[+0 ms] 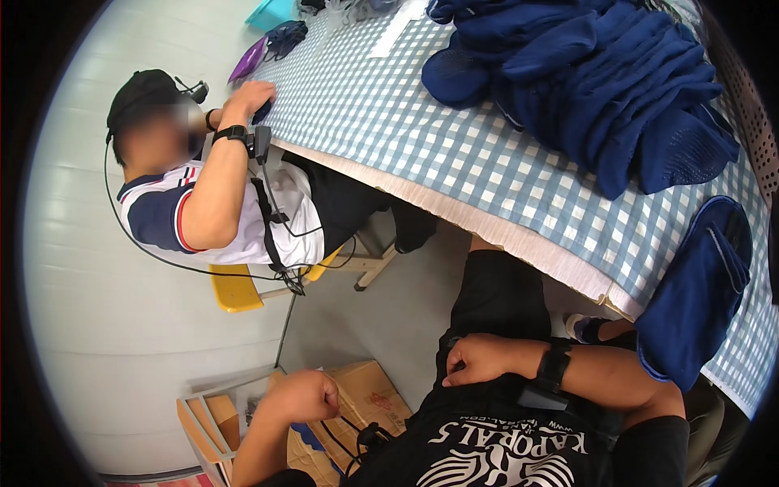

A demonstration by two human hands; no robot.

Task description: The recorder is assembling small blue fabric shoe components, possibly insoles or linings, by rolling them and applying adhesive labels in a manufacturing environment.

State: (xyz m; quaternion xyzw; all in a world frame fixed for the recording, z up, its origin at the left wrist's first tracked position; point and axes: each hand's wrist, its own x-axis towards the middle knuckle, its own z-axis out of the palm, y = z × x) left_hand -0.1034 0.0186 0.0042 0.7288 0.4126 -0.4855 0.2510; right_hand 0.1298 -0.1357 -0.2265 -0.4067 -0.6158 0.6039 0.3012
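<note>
While the fingers of the left hand [302,398] are clenched, those of the right hand [480,359] I cannot tell. The single blue cloth [694,296] seems light, floppy, best pinched along its edge.

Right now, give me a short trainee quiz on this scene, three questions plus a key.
1. Multiple choice: which pattern does the tablecloth under the blue cloth pile have?
A) stripes
B) checks
C) dots
2. True or false: a black band circles the wrist behind the camera wearer's right hand.
3. Short answer: which of the wearer's hands appears nearer the cardboard box in this view?

Key: 1. B. 2. True. 3. The left hand.
</note>
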